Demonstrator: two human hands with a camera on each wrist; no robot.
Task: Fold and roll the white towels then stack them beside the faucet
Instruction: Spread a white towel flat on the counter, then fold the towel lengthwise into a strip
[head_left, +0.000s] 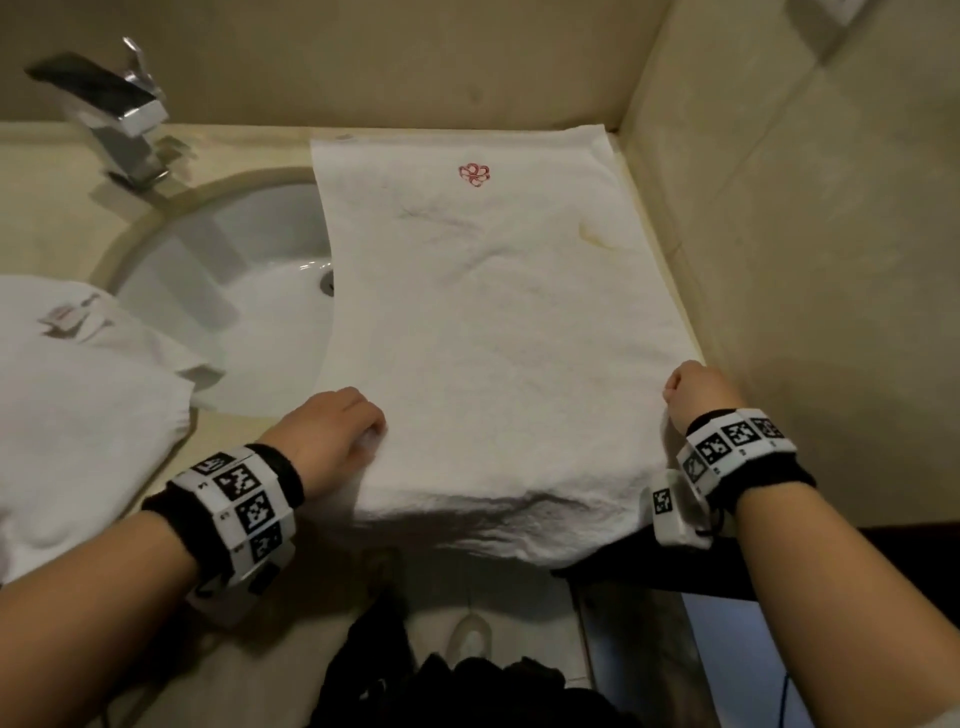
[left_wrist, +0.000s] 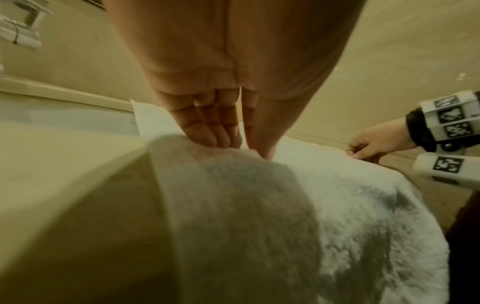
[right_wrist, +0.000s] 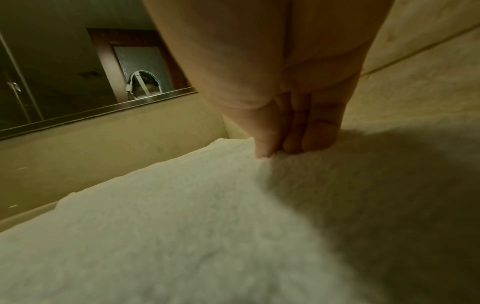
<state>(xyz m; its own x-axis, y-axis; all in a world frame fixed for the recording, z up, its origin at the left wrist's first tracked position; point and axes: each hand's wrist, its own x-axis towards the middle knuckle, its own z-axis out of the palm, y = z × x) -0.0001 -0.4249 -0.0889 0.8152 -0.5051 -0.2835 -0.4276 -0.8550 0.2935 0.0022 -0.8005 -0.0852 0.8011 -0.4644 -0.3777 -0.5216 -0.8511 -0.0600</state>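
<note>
- Nearest the head camera are the two forearms with their marker wristbands; the left hand sits at the near-left edge of the spread towel, the right hand at its near-right edge.
- The spread towel is the largest thing in play: white terry, laid flat on the beige counter from the far wall to the near edge, where its last stretch droops over the front. Its left side overhangs the sink basin; its right side runs along the side wall. A small red embroidered emblem sits near the far end.
- A second white towel lies crumpled at near left, beside the basin, not yet folded.
- The faucet stands at far left, well apart from both hands; nothing is stacked beside it.
- Left hand, from its wrist view: fingers and thumb pinch a raised ridge of the towel's edge.
- Right hand, from its wrist view: thumb and curled fingers likewise pinch the terry at the edge.
- Handling, as a judgement: the towel looks soft, limp and light, not slippery, so it will sag wherever it is unsupported. Holding both near corners at once, as here, should keep the edge straight for a fold or a tight roll toward the far wall.
</note>
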